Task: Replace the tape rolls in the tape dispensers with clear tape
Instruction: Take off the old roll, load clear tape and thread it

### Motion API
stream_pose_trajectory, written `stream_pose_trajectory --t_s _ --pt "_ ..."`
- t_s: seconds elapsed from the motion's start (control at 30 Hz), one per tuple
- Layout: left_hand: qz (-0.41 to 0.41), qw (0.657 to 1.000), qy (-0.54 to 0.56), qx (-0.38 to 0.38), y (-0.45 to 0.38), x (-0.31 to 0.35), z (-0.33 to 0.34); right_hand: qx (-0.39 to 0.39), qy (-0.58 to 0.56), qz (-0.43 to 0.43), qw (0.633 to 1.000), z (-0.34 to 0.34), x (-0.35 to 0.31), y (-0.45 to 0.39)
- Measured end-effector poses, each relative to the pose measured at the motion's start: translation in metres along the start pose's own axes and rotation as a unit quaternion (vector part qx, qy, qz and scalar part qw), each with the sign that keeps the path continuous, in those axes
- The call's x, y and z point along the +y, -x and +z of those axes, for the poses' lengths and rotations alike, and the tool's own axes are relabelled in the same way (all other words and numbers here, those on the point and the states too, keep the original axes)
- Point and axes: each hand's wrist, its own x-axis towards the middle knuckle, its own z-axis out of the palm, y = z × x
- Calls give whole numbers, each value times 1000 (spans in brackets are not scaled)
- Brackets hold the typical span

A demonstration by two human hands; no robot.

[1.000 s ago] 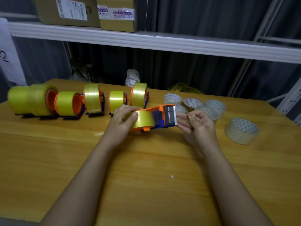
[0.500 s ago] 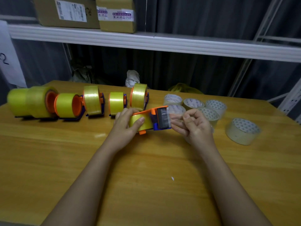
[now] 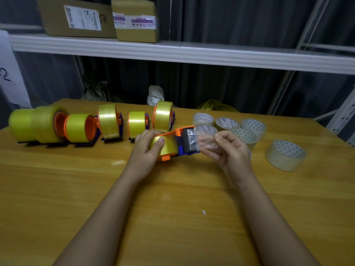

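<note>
An orange and blue tape dispenser [image 3: 179, 143] with a yellow roll [image 3: 169, 144] on it hangs just above the wooden table [image 3: 172, 208]. My left hand [image 3: 147, 150] grips it round the yellow roll, thumb on the tape. My right hand [image 3: 228, 148] pinches the loose end of the tape [image 3: 206, 141], pulled out past the dispenser's grey blade end. Several more dispensers with yellow rolls [image 3: 107, 123] stand in a row at the back left. Several clear tape rolls [image 3: 247, 131] lie at the back right, one [image 3: 285, 155] apart from the rest.
A white shelf [image 3: 192, 54] runs above the table's far edge, with two cardboard boxes [image 3: 134, 20] on it. Dark curtains hang behind. A metal rack [image 3: 343, 116] stands at the far right. A small white scrap [image 3: 203, 212] lies on the table between my forearms.
Both hands and the dispenser have shifted slightly left and back. The dispenser has tilted, and my right hand has drawn the tape end further out from the blade.
</note>
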Motion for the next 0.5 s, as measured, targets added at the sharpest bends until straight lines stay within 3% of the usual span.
stream_pose_trajectory --t_s 0.17,0.5 --pt "27 997 -40 62 -3 -6 -3 59 44 -41 996 3 -5 4" --pt "101 984 -113 92 -8 -8 3 156 -22 -57 986 5 -7 2"
